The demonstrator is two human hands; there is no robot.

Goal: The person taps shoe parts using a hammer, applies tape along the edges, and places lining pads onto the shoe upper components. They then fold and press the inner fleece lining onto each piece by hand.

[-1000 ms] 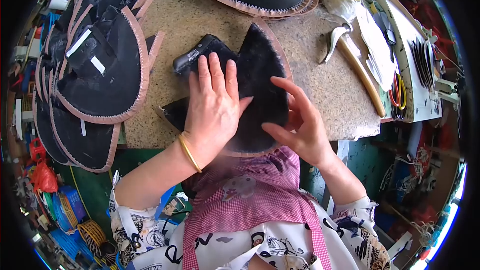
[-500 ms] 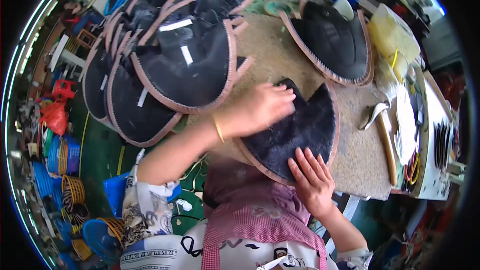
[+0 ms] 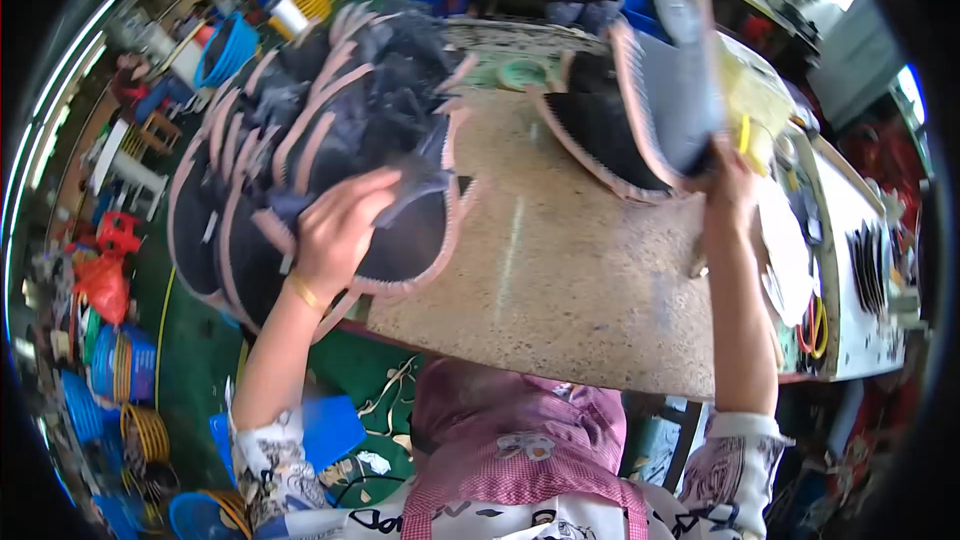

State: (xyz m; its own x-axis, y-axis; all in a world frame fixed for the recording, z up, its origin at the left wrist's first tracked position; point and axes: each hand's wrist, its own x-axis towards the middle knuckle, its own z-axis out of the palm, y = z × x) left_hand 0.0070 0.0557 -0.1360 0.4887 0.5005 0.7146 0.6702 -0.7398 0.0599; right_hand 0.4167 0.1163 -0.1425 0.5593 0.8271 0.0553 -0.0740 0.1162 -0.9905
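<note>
My left hand [image 3: 338,230] is at the front of the pile of black curved panels [image 3: 265,275] with pink stitched edging. Its fingers are closed on the edge of a dark panel [image 3: 415,190], which bends up from the pile. At the right of the table, my right hand [image 3: 733,185] grips the lower edge of another pink-edged panel [image 3: 675,90], tilted up and blurred by motion. Beneath and beside that one, a black panel [image 3: 600,130] lies on the table.
The worn tabletop [image 3: 560,280] spreads between the two piles. A roll of tape [image 3: 522,74] lies at the back. White sheets [image 3: 785,250] and a yellowish plastic bag [image 3: 755,90] are on the right. A blue bin [image 3: 335,425] stands on the floor at left.
The fuzzy black panel has left the middle of the table. My left hand has moved left to the pile; my right hand has moved up and right and now holds a panel there.
</note>
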